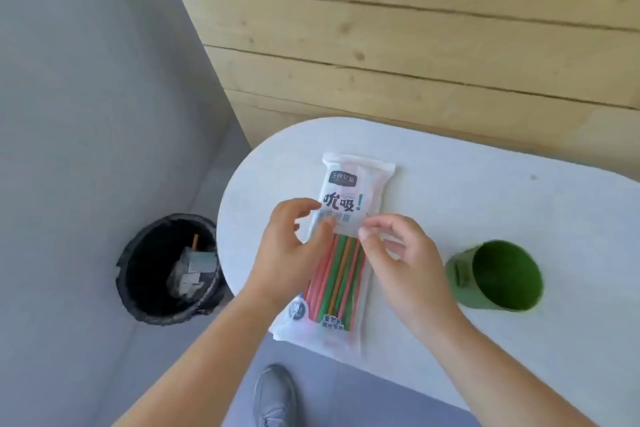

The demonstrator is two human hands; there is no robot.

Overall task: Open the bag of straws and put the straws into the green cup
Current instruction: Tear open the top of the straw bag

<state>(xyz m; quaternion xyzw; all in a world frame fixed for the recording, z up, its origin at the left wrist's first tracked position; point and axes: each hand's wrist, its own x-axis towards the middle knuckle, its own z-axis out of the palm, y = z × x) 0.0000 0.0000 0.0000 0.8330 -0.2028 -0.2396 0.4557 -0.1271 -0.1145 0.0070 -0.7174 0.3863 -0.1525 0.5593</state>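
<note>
The sealed bag of straws (pixel 349 191) lies flat on the white table (pixel 485 191), its white printed top pointing away from me. Red, green and orange straws (pixel 341 274) show through the clear lower half. My left hand (pixel 291 253) is at the bag's left edge, thumb resting on the film and fingers curled apart above it. My right hand (pixel 401 260) is at the bag's right edge, thumb and forefinger pinched together on the film. The green cup (pixel 498 274) stands empty and upright to the right of my right hand.
A black-lined waste bin (pixel 169 267) with some rubbish in it stands on the grey floor left of the table. A wooden plank wall (pixel 415 45) runs behind the table. My grey shoe (pixel 273 395) shows below the table's near edge.
</note>
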